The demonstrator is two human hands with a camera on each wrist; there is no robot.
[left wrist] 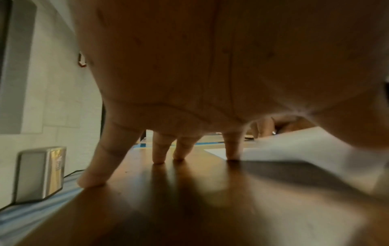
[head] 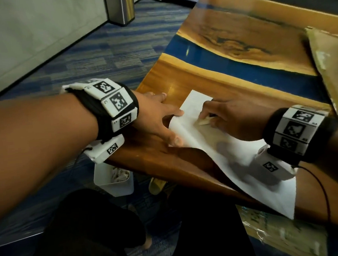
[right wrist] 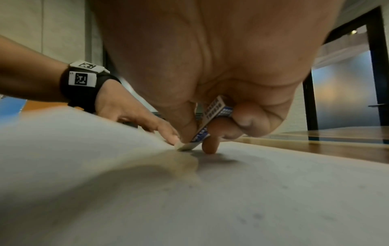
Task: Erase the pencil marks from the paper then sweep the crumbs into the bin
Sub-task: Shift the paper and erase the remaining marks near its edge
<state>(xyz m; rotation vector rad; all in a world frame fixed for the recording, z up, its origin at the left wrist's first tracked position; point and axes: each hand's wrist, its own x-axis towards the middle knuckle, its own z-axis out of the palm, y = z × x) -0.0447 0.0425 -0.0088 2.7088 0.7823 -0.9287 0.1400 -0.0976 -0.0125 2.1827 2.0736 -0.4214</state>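
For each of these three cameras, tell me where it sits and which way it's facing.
Head: on the head, looking down at the table; both forearms, left hand, right hand.
Left wrist: under the left palm, along spread fingers on the wood.
Right wrist: under the right palm, toward the eraser on the paper.
All three show the paper.

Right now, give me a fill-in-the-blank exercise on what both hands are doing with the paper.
1. The right hand pinches the ____ and presses its tip onto the paper.
2. The left hand rests with spread fingers on the paper's edge and the ____.
3. The white bin stands on the ____ below the table's edge.

Missing words: eraser; table; floor
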